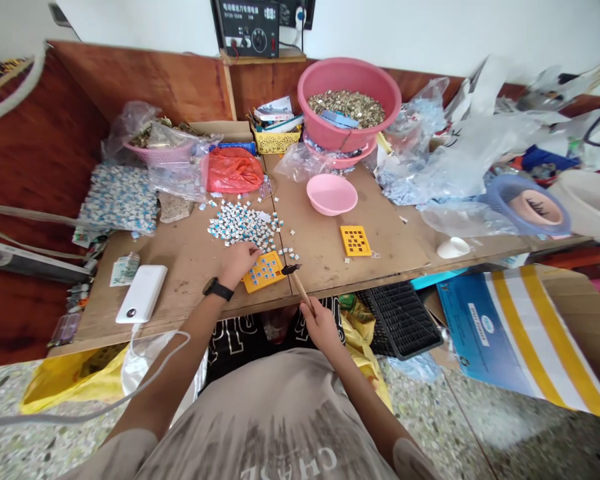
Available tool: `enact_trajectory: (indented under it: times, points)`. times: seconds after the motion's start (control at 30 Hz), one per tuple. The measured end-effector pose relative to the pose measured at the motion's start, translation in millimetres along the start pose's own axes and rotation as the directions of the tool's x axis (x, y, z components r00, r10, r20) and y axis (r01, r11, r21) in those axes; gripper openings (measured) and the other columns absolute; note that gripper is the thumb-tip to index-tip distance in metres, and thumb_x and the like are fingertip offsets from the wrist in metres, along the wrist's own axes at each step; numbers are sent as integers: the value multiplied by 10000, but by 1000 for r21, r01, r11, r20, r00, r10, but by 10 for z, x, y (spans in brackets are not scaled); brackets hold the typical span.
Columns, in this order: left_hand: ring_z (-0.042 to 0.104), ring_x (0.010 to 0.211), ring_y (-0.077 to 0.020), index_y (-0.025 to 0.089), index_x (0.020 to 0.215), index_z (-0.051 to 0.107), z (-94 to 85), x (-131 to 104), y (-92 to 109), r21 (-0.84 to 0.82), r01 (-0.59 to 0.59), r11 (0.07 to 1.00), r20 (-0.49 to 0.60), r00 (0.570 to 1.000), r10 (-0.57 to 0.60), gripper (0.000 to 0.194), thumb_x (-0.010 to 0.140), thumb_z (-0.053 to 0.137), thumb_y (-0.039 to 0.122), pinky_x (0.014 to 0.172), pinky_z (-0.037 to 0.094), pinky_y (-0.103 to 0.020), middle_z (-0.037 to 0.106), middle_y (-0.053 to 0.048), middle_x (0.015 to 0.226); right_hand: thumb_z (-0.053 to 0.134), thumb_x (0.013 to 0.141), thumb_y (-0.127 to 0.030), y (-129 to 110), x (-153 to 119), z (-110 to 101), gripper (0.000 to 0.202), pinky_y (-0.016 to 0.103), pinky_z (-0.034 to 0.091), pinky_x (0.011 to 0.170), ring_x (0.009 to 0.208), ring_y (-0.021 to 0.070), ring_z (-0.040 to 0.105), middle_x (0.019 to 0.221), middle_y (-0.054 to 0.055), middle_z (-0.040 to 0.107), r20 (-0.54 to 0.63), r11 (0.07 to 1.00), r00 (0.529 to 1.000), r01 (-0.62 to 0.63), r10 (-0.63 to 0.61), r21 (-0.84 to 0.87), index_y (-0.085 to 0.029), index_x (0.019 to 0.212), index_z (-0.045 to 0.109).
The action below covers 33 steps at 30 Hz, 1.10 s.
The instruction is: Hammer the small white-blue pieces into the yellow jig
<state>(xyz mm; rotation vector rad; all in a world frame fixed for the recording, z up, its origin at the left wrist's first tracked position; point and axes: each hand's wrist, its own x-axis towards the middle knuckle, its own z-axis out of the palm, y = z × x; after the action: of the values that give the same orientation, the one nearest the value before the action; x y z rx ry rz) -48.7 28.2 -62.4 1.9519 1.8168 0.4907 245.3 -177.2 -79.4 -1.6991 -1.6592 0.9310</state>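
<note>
My right hand [324,325] is wrapped round the wooden handle of a small hammer [303,291]. Its dark head rests over the right edge of a yellow tray [251,287] that has small blue-and-white pieces in its grid of slots. At the tray's upper left, my left hand [239,264], with a black watch on the wrist, has its fingers curled together; whatever they pinch is too small to make out. Just beyond the fingers spreads a loose pile of small blue-and-white pieces [243,223].
A second yellow tray [355,241] lies to the right, below a pink bowl [332,195]. Behind stands a large pink basin [307,83] of metal bits. On the left are a white power bank [143,293] with a cable and a bag of pieces [123,200]. A white cup [453,248] lies right.
</note>
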Motion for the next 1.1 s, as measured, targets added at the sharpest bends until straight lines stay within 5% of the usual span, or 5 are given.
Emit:
enact_trajectory:
  times: [0.3,0.47,0.8,0.93,1.1]
  points:
    - [730,918,-283,230,1038,829,-51,-78,260,-22,-45,999,27,999,46,251,1074,616,357,845,497,-373,849,-91,997,384,1197,-497,-125,21,24,410,303,362,663,710,257,707,836,79,772,24,974,999,42,-38,-221,-239,1107,689]
    - [753,959,-282,233,1061,795,-196,-392,5,-70,-62,996,-112,992,54,296,1104,556,403,897,528,-372,859,-96,1079,424,1179,-539,3,38,-110,413,302,370,666,708,266,712,804,62,760,-11,985,1000,-11,9,-170,-244,1139,710]
    - [805,1050,-338,246,1115,788,-271,-1053,-384,75,181,981,-212,964,-162,364,1125,594,554,897,568,-401,864,-126,1145,458,1144,-711,143,-139,-12,535,302,392,647,633,230,589,686,-5,623,-112,993,987,-107,112,53,-241,1028,686]
    - [795,1117,-303,250,1407,736,-234,-1098,-474,-39,53,998,-276,959,-62,417,1118,600,518,1026,603,-414,837,-119,1313,476,1132,-731,155,-164,-11,546,301,399,647,642,224,576,689,-11,614,-91,992,989,-107,113,74,-241,1036,697]
    - [771,1173,-315,262,1128,804,-220,-1077,-662,-74,-147,986,-225,966,127,283,1098,607,463,1140,585,-467,838,-109,1200,492,1115,-771,242,-173,-57,567,302,382,635,624,213,542,659,-31,567,-100,987,985,-133,142,89,-248,1005,680]
